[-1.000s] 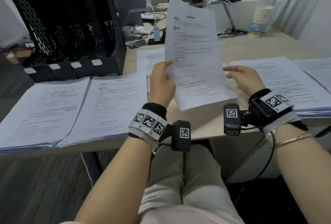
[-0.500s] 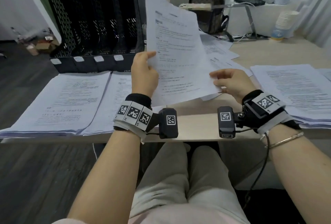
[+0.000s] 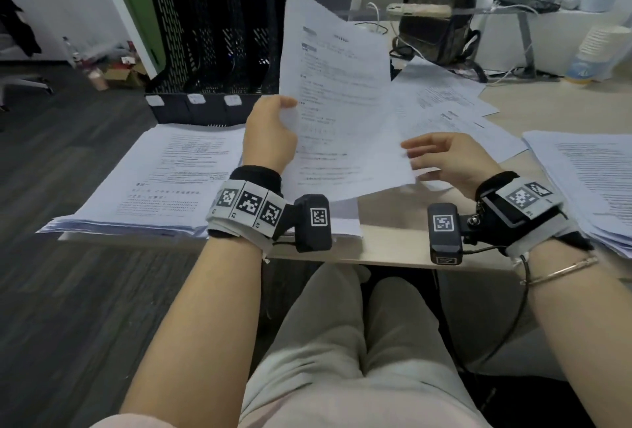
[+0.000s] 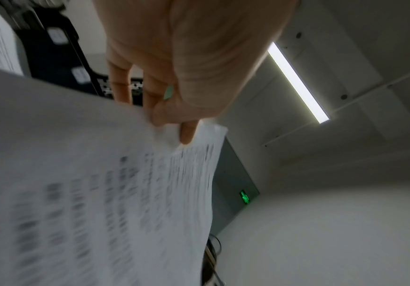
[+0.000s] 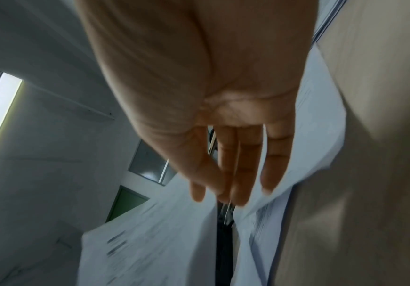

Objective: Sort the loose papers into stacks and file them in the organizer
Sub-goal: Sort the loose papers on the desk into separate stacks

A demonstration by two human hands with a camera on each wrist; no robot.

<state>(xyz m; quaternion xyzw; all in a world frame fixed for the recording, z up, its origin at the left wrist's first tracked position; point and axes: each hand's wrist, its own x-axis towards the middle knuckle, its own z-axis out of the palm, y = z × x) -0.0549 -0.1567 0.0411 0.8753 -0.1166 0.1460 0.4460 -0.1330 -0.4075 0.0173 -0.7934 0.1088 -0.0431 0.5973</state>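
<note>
A printed sheet (image 3: 342, 113) stands tilted in the air in front of the black mesh organizer (image 3: 219, 34). My left hand (image 3: 270, 130) pinches its left edge, thumb on the front; the left wrist view shows that pinch (image 4: 169, 120) on the blurred sheet (image 4: 101, 174). My right hand (image 3: 444, 161) hovers by the sheet's lower right edge with straight, spread fingers (image 5: 228, 174) and holds nothing. A thick paper stack (image 3: 178, 174) lies on the table below the organizer. Loose sheets (image 3: 444, 103) lie fanned behind the held sheet.
Another thick paper stack (image 3: 588, 181) lies at the table's right edge. A backpack (image 3: 437, 17), cables and paper cups (image 3: 602, 48) stand at the back. A strip of bare table (image 3: 393, 229) shows near the front edge, between my wrists.
My right hand has let go of the sheet's right edge and opened. The left hand keeps its pinch, and the sheet has moved left, in front of the organizer.
</note>
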